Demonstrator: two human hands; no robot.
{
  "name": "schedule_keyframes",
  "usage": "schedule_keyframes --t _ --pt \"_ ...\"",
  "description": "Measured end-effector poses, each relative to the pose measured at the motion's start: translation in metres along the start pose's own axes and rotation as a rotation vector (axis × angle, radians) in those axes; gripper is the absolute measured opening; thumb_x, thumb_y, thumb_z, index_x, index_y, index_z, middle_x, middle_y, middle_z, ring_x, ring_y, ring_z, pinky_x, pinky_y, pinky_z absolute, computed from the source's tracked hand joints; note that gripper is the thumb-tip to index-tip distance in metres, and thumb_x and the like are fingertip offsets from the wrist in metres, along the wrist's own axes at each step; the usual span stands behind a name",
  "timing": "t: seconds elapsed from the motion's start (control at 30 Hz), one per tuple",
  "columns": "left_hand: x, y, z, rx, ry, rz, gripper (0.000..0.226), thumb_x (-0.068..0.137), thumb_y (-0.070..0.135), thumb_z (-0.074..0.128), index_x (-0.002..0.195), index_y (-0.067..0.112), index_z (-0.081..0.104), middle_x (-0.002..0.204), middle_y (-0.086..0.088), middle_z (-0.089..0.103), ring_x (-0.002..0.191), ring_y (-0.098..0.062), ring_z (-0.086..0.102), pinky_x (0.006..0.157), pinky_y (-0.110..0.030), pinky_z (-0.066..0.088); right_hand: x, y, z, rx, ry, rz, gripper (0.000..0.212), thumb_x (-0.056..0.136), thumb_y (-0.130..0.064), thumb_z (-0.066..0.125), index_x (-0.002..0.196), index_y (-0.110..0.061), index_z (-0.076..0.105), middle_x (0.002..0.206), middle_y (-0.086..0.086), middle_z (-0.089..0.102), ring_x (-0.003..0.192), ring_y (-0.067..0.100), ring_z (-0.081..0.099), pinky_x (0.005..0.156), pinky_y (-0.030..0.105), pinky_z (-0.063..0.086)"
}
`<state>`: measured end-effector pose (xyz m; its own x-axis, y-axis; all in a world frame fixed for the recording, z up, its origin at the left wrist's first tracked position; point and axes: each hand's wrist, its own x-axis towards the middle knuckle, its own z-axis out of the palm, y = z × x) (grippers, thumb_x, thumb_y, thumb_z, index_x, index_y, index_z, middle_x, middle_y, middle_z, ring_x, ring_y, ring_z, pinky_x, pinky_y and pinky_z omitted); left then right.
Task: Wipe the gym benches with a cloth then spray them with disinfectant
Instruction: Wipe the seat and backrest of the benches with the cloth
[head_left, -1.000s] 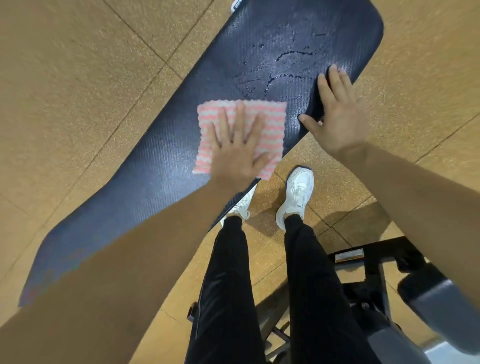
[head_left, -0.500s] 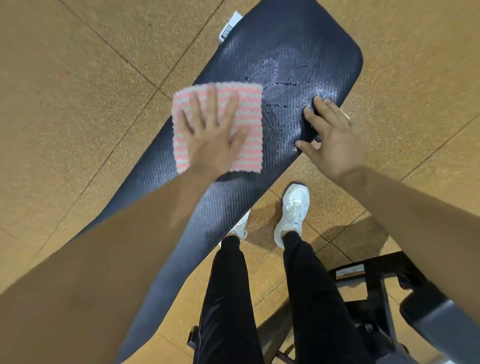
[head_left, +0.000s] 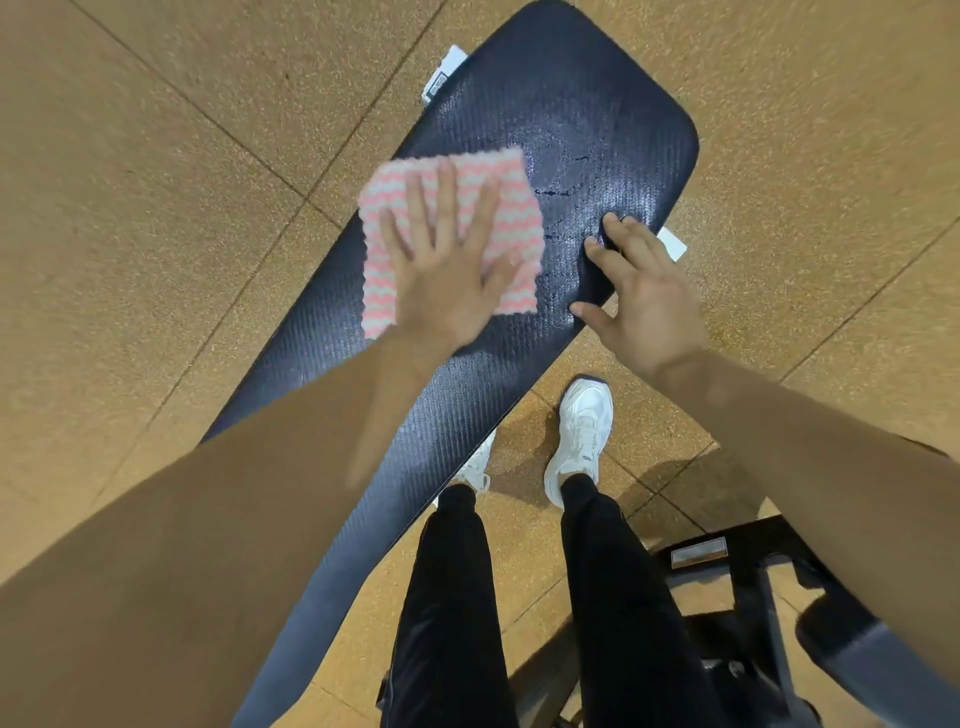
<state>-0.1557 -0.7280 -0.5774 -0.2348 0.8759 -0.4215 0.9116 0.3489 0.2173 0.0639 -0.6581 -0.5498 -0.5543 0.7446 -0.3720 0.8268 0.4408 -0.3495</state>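
Observation:
A long dark navy bench pad (head_left: 545, 119) runs diagonally from lower left to upper right, with wet streaks near its far end. A pink-and-white zigzag cloth (head_left: 514, 208) lies flat on the pad. My left hand (head_left: 447, 270) presses on the cloth with fingers spread. My right hand (head_left: 644, 296) rests on the pad's right edge, fingers apart, holding nothing. No spray bottle is in view.
The floor is tan speckled rubber tile (head_left: 156, 156). My legs in black trousers and white shoes (head_left: 582, 436) stand beside the bench. A black machine frame (head_left: 737, 582) with a grey pad (head_left: 883, 665) sits at lower right. White tags (head_left: 441, 78) stick out from under the bench.
My left hand slid the cloth up the pad toward the far end. My right hand shifted slightly down along the right edge. The wet streaks have thinned.

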Motion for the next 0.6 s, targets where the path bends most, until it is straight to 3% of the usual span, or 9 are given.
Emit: schedule_keyframes --t 0.17,0.27,0.33,0.4,0.5,0.6 --pt "-0.05 0.03 0.029 0.049 -0.038 0.11 0.074 0.103 0.069 0.021 0.164 0.036 -0.007 0.173 -0.012 -0.012 0.157 -0.042 -0.013 0.123 -0.068 -0.005 0.001 0.005 -0.007 0.034 0.001 -0.011 0.06 0.09 -0.031 0.075 0.144 -0.014 0.055 0.159 0.006 0.042 0.148 0.029 0.035 0.12 0.047 0.029" --pt "-0.072 0.051 0.041 0.056 -0.1 0.113 0.075 0.104 0.068 0.022 0.161 0.039 -0.016 0.171 -0.008 -0.022 0.156 -0.038 -0.022 0.123 -0.064 -0.011 0.006 0.013 -0.017 0.056 0.087 0.036 0.049 0.093 -0.024 0.07 0.139 -0.014 0.059 0.152 0.006 0.049 0.138 0.03 0.042 0.115 0.048 0.035" --pt "-0.08 0.057 0.047 0.054 -0.1 0.111 0.073 0.104 0.066 0.022 0.162 0.039 -0.014 0.172 -0.006 -0.021 0.156 -0.037 -0.022 0.124 -0.063 -0.009 0.012 0.019 -0.025 0.123 0.137 0.172 0.055 0.095 -0.027 0.069 0.146 -0.016 0.053 0.156 0.006 0.041 0.142 0.028 0.037 0.118 0.047 0.032" --pt "-0.082 0.055 0.053 0.035 -0.036 0.118 0.071 0.104 0.064 0.027 0.165 0.038 0.001 0.174 -0.007 -0.008 0.158 -0.038 -0.011 0.125 -0.064 -0.003 0.022 0.026 -0.033 0.173 0.147 0.276 0.067 0.095 -0.033 0.07 0.154 -0.018 0.042 0.163 0.004 0.03 0.149 0.025 0.028 0.122 0.043 0.028" --pt "-0.076 0.048 0.057 0.065 0.055 0.163 0.069 0.103 0.063 0.037 0.164 0.036 0.018 0.174 -0.007 0.007 0.159 -0.038 0.003 0.124 -0.066 0.007 0.039 0.034 -0.039 0.18 0.088 0.288 0.08 0.092 -0.039 0.073 0.159 -0.021 0.032 0.168 0.001 0.021 0.152 0.024 0.023 0.124 0.042 0.026" --pt "-0.046 0.043 0.044 0.077 0.038 0.178 0.069 0.103 0.065 0.033 0.164 0.039 0.013 0.174 -0.006 0.001 0.16 -0.036 -0.002 0.123 -0.068 0.002 0.045 0.04 -0.041 0.226 0.057 0.268 0.084 0.09 -0.039 0.076 0.159 -0.02 0.032 0.168 -0.002 0.02 0.152 0.02 0.026 0.123 0.037 0.028"
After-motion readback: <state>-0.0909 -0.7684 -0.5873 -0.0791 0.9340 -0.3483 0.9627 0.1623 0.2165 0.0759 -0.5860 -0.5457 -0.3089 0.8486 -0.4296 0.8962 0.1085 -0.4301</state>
